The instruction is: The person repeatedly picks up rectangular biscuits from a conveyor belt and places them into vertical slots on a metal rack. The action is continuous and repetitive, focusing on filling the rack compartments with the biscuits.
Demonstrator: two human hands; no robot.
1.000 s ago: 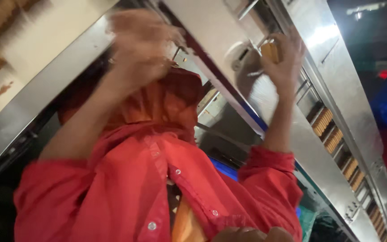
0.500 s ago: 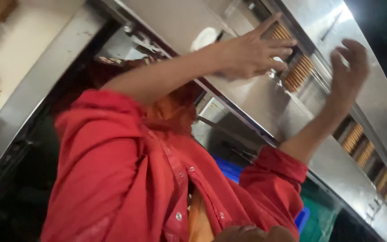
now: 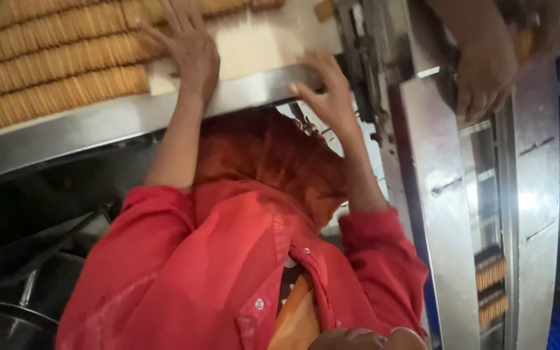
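Where visible, biscuits [image 3: 53,71] look thin, golden, tightly-rowed.

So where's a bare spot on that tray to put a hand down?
The pale tray is bare right of the left hand, up to the metal machine. Its steel rim is bare too. Left of that hand, biscuit rows crowd it. The right hand rests at the rim's end.
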